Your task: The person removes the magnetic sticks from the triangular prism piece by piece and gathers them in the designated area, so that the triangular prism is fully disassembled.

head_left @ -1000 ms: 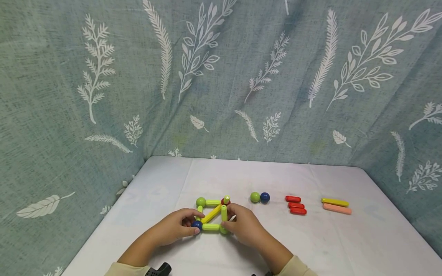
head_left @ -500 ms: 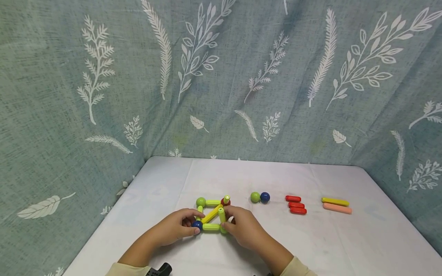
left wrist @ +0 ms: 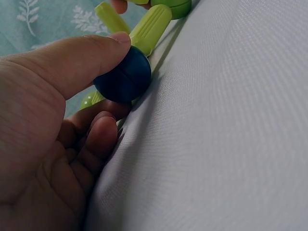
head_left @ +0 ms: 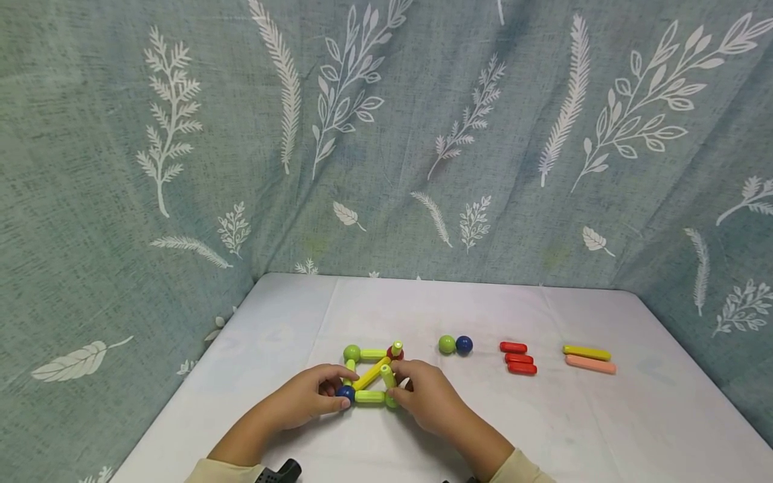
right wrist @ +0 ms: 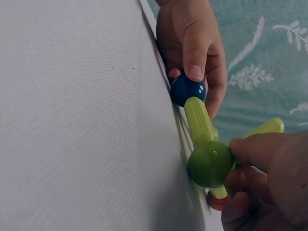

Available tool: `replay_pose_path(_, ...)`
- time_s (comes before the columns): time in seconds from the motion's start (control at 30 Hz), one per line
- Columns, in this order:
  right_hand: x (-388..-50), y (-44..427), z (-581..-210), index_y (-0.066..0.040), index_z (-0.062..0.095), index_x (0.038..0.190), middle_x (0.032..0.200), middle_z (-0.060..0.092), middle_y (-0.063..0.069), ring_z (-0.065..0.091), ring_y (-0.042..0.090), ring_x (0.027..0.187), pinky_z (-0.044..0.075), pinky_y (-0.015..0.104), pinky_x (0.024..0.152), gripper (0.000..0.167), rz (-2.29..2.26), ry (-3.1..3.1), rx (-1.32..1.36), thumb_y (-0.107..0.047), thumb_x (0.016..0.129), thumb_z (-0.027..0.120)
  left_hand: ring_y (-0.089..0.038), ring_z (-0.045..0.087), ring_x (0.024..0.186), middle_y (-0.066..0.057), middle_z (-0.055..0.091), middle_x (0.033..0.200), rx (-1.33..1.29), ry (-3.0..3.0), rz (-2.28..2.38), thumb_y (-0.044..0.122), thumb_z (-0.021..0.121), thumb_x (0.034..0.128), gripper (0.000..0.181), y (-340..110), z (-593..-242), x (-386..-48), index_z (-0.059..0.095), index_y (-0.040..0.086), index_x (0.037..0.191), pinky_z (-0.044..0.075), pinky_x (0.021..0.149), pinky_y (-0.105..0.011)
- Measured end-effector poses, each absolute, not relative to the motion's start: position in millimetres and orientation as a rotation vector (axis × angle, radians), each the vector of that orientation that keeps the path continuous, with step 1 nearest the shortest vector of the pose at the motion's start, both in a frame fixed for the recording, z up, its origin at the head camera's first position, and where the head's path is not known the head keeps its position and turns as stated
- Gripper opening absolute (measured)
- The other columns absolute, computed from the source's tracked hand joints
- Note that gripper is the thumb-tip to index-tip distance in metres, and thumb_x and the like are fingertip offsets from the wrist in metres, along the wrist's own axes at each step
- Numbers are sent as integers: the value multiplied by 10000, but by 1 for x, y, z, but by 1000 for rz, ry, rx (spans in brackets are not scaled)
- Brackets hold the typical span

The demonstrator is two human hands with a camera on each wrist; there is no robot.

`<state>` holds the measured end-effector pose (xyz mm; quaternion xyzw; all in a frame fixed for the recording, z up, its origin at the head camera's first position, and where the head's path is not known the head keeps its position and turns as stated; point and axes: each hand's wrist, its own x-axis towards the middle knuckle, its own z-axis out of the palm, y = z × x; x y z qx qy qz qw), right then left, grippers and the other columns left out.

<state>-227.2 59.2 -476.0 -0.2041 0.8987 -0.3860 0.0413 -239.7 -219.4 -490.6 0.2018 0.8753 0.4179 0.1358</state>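
A flat frame of magnetic rods and balls lies on the table. My left hand [head_left: 311,397] holds the blue ball [left wrist: 124,76] at its near left corner between thumb and fingers. At the near right corner is a green ball [right wrist: 211,164], with a light green rod [head_left: 387,376] leaning up from it. My right hand [head_left: 427,396] pinches that rod near its base, the thumb touching the ball. A yellow rod [head_left: 371,374] runs diagonally from the blue ball to the red ball [head_left: 395,354], which bears another raised green rod [head_left: 396,347]. The right hand hides most of the frame's right side.
Behind and right of the frame, a loose green ball [head_left: 447,345] touches a blue ball [head_left: 464,345]. Farther right lie several short red rods [head_left: 517,358], then a yellow rod [head_left: 587,352] and an orange rod [head_left: 590,364]. Patterned cloth [head_left: 386,134] surrounds the white table [head_left: 302,308].
The rod at my right hand stood nearly upright and now tilts left, its top lower; the right fingers shifted slightly left with it. My left hand has stayed on the blue ball.
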Motion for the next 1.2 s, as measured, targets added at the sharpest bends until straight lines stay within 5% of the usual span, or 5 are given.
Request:
replay_pose_path(0.47,-228,73,-472,-198,731,1328,1017,654,-93,579,65,829,503,236,706,398,-1171,2791,-629,-193,935,798,-198,564,923,-19,636,1036,580,2530,1213,319,835,911,409,-218,-493,-242,697,257,1291,489,761,-273)
replay_pose_path(1.2,-232,144,-477,-268,784,1216,1022,653,-87,573,125,847,499,246,639,318,-1195,2891,-329,-157,919,814,-194,562,917,-4,637,1039,571,2543,1202,323,830,916,406,-218,-491,-240,695,267,1295,489,757,-276)
